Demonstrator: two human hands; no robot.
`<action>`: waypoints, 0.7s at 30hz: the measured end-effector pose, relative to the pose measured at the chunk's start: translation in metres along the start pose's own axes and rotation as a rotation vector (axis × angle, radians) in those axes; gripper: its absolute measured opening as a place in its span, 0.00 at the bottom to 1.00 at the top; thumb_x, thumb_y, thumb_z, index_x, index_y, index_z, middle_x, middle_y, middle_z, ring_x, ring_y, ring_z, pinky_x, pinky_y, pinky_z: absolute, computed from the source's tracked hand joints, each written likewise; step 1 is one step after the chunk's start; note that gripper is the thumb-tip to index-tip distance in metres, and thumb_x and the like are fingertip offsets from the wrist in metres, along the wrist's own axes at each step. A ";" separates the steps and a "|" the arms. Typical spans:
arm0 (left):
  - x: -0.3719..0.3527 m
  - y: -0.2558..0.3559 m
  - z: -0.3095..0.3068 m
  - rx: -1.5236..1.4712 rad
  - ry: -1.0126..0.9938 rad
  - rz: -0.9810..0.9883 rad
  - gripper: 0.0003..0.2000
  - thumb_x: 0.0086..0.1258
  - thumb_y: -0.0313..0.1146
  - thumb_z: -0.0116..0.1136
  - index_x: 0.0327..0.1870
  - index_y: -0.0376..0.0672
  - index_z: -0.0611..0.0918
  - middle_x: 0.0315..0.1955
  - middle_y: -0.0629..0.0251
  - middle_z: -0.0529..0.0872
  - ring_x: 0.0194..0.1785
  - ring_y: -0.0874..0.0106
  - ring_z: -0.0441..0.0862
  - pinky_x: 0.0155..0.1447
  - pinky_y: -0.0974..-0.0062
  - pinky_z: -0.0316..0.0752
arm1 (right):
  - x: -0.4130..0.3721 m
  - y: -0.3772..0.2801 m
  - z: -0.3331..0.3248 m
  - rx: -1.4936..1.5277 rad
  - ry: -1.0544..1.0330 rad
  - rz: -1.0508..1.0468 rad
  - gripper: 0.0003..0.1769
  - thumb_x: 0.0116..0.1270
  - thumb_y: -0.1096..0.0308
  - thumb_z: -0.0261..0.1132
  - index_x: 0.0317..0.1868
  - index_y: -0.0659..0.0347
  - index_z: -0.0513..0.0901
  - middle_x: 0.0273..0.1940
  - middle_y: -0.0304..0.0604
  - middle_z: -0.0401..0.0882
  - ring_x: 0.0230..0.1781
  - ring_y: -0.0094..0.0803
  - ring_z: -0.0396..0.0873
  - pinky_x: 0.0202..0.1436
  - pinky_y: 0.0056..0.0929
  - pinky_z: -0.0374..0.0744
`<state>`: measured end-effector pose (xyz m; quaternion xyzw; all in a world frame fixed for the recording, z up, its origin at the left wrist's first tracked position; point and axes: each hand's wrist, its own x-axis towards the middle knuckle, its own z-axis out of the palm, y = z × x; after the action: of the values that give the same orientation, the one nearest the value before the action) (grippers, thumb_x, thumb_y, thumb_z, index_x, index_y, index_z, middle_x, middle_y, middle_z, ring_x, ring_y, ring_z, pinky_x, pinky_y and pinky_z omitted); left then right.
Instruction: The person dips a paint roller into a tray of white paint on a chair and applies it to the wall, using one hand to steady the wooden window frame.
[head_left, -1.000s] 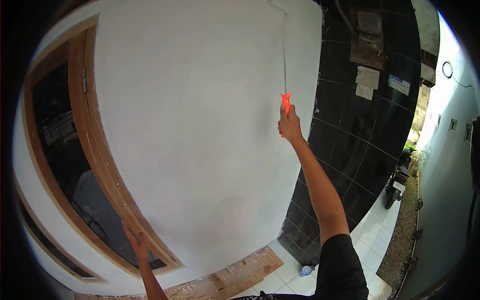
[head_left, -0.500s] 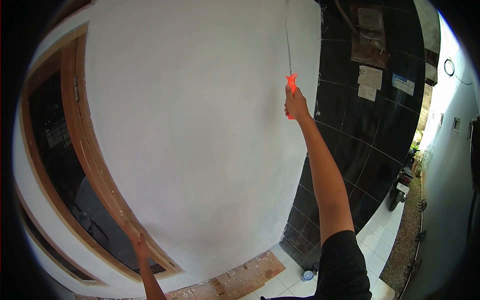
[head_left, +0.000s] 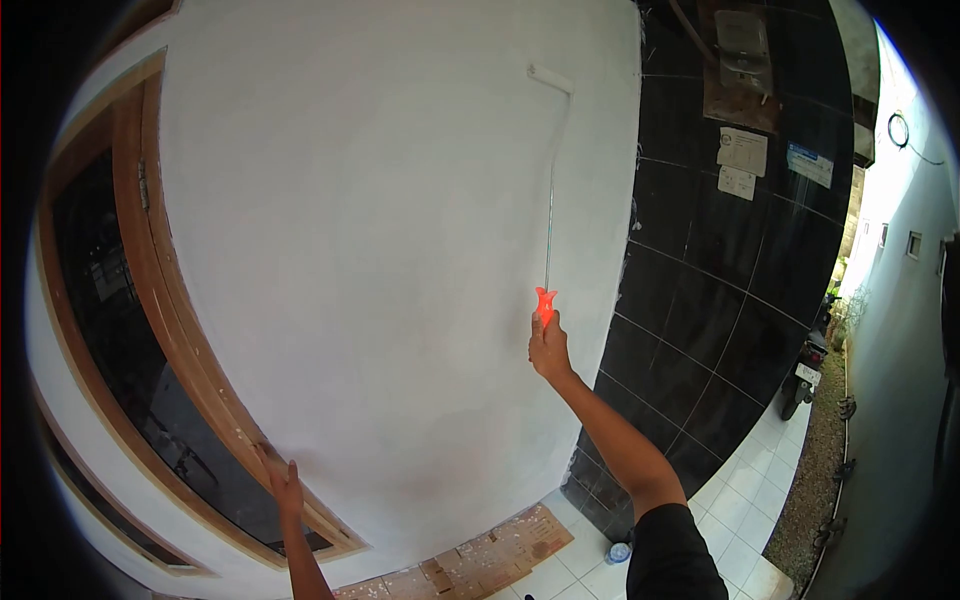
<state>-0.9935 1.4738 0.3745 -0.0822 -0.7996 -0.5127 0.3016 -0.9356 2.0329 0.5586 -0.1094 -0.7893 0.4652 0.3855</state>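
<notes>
My right hand (head_left: pixel 549 345) is wrapped round the orange handle (head_left: pixel 545 301) of a paint roller. From the handle a long thin metal rod runs up to the white roller head (head_left: pixel 550 78), which lies against the white wall (head_left: pixel 380 250) near its upper right. My left hand (head_left: pixel 284 482) is low on the left, with fingers apart, resting against the wooden window frame (head_left: pixel 215 400).
Black tiles (head_left: pixel 690 290) cover the wall at the right, with a meter box (head_left: pixel 741 50) and papers (head_left: pixel 742 152). Spotted cardboard (head_left: pixel 480 562) lies on the floor by a plastic cup (head_left: pixel 618 552). A motorcycle (head_left: pixel 800 385) stands far right.
My right hand has come down and slightly left with the roller, and the roller head now shows on the wall. The fingers of my left hand are more visible at the frame.
</notes>
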 end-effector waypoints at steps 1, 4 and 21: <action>-0.001 -0.003 -0.001 0.029 0.004 0.008 0.39 0.74 0.26 0.52 0.80 0.42 0.44 0.80 0.53 0.43 0.82 0.59 0.40 0.81 0.65 0.37 | 0.019 -0.004 -0.006 -0.028 0.033 -0.037 0.23 0.81 0.51 0.46 0.50 0.68 0.64 0.27 0.57 0.79 0.28 0.51 0.82 0.34 0.46 0.77; -0.002 -0.007 -0.004 0.021 -0.003 -0.002 0.39 0.73 0.27 0.55 0.80 0.42 0.46 0.80 0.51 0.46 0.82 0.57 0.44 0.81 0.66 0.37 | 0.074 -0.078 -0.046 -0.006 0.072 -0.047 0.25 0.80 0.49 0.47 0.50 0.67 0.65 0.25 0.52 0.78 0.20 0.41 0.80 0.23 0.40 0.78; -0.005 0.003 -0.004 -0.014 -0.022 -0.030 0.39 0.70 0.23 0.57 0.78 0.43 0.50 0.78 0.51 0.50 0.81 0.57 0.47 0.80 0.65 0.42 | -0.012 -0.035 0.012 0.091 -0.089 -0.096 0.22 0.81 0.50 0.45 0.48 0.66 0.62 0.16 0.40 0.71 0.13 0.28 0.73 0.19 0.29 0.75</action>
<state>-0.9862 1.4730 0.3752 -0.0778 -0.8004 -0.5219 0.2844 -0.9293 1.9992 0.5777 -0.0330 -0.7879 0.4860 0.3766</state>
